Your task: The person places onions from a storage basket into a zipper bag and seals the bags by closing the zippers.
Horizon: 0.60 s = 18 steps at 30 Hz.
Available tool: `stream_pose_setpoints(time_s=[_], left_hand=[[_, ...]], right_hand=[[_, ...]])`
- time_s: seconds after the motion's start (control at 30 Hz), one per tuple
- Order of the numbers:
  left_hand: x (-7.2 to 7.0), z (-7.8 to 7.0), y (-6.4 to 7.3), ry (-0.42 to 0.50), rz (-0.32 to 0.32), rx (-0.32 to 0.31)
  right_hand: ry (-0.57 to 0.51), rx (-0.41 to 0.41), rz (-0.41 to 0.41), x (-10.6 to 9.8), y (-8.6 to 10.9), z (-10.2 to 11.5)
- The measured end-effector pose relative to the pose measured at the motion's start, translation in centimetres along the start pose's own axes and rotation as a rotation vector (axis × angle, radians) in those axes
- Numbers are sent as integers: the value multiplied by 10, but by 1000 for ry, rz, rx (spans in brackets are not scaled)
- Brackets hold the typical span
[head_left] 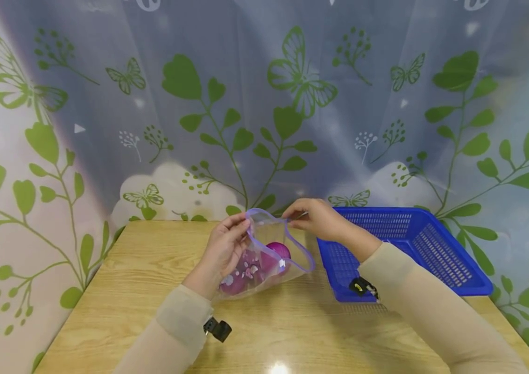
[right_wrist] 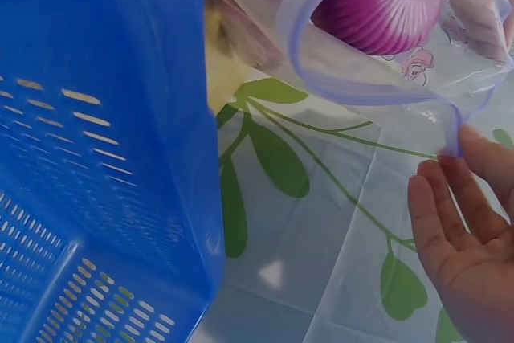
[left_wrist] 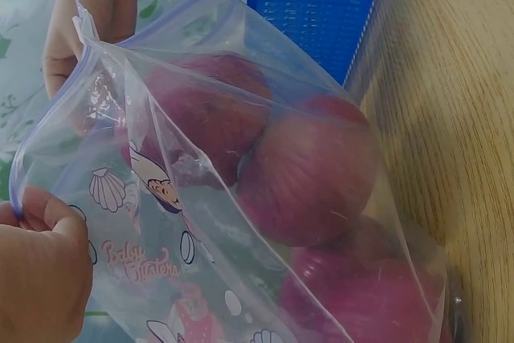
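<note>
A clear zip bag (head_left: 264, 283) with a lilac rim and printed cartoon pictures stands on the table, its mouth spread. Inside lie several purple-red onions (left_wrist: 309, 170), one with a ridged, shiny skin (right_wrist: 385, 18) showing through the opening. My left hand (head_left: 224, 246) pinches the rim at the bag's left corner between thumb and fingers. With thumb and fingertips, my right hand (head_left: 317, 223) pinches the opposite corner of the rim. Printed figures on the bag partly hide the onions in the left wrist view.
Right of the bag, a blue plastic basket (head_left: 451, 259) with slotted walls stands on the wooden table (head_left: 152, 291). My right forearm passes over its near left part. Behind the table hangs a curtain (head_left: 245, 130) with green leaves and butterflies.
</note>
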<state>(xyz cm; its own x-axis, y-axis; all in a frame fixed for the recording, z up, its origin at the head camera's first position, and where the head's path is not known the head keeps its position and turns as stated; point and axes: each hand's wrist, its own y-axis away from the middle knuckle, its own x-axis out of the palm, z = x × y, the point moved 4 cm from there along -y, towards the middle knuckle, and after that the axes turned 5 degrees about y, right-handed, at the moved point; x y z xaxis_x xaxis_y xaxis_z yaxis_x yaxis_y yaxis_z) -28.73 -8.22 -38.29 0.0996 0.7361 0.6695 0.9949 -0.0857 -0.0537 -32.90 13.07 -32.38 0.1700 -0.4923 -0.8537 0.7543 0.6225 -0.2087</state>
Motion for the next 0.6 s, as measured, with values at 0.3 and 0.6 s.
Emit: stream_pose_setpoints(time_s=[0.3,0.6], left_hand=[[-2,-1,1,7,-16,-10],[-7,-4,2,25,-36,-12]], right_hand=[[72,-48,-6,2,-6,-2],[69,-75,12,5,-15,-5]])
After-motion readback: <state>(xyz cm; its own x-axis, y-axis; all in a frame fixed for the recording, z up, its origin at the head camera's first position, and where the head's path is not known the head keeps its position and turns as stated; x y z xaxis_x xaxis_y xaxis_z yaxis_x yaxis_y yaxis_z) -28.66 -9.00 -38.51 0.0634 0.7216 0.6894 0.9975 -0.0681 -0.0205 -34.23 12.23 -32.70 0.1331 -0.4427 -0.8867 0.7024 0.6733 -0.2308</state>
